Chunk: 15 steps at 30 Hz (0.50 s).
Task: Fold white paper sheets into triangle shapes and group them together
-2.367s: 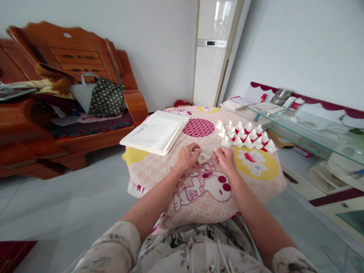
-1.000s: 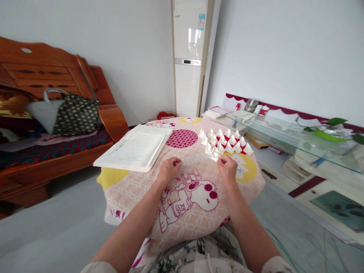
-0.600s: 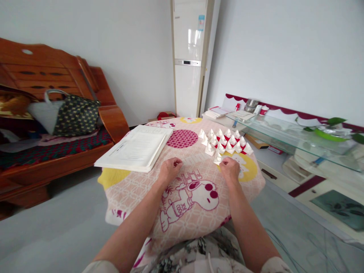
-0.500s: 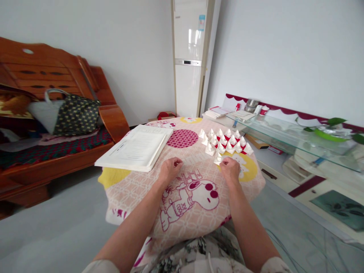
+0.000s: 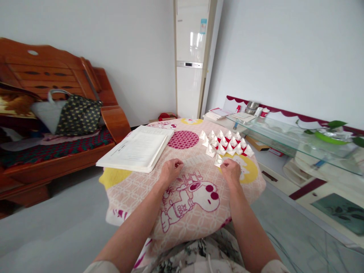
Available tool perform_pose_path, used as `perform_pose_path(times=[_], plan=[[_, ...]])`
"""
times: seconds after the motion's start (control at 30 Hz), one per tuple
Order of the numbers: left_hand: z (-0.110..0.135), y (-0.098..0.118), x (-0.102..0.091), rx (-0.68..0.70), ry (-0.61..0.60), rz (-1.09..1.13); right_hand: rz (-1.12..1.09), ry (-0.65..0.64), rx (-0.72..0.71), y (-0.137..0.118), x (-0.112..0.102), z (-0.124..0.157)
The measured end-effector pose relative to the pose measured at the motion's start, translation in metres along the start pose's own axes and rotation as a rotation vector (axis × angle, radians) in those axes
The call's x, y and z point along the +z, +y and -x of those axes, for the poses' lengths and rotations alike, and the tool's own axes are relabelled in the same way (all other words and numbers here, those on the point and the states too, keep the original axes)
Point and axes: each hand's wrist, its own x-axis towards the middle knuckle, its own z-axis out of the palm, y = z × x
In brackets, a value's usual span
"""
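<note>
Small folded white paper boats (image 5: 230,149) stand in rows at the right side of the cloth-covered round table (image 5: 136,189). My right hand (image 5: 231,170) is at the nearest paper boat (image 5: 218,160), which sits in front of the rows. Its thumb and fingers are pinched at that boat's right end. My left hand (image 5: 171,170) rests on the cloth to the left, fingers curled together, with nothing visible in them. Between the hands lies bare patterned cloth with a cartoon dog print.
A stack of printed white paper (image 5: 139,148) lies at the table's left. Beyond it stands a wooden bench (image 5: 57,79) with bags on it. A glass-topped cabinet (image 5: 295,140) runs along the right wall, and a tall air conditioner (image 5: 189,91) stands at the back.
The view has shifted very slightly. Both hands and the paper boats keep nearly the same places, with my right hand still at the nearest boat.
</note>
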Motion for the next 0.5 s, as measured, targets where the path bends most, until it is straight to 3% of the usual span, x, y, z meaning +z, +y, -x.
perform_pose_path(times=[0.37,0.5], plan=[[0.000,-0.001,0.000,0.015,-0.008,-0.010,0.054,-0.030,0.026,-0.004,-0.008,0.004],[0.000,0.000,-0.001,0.017,-0.002,-0.014,-0.008,0.107,-0.023,-0.011,-0.008,0.011]])
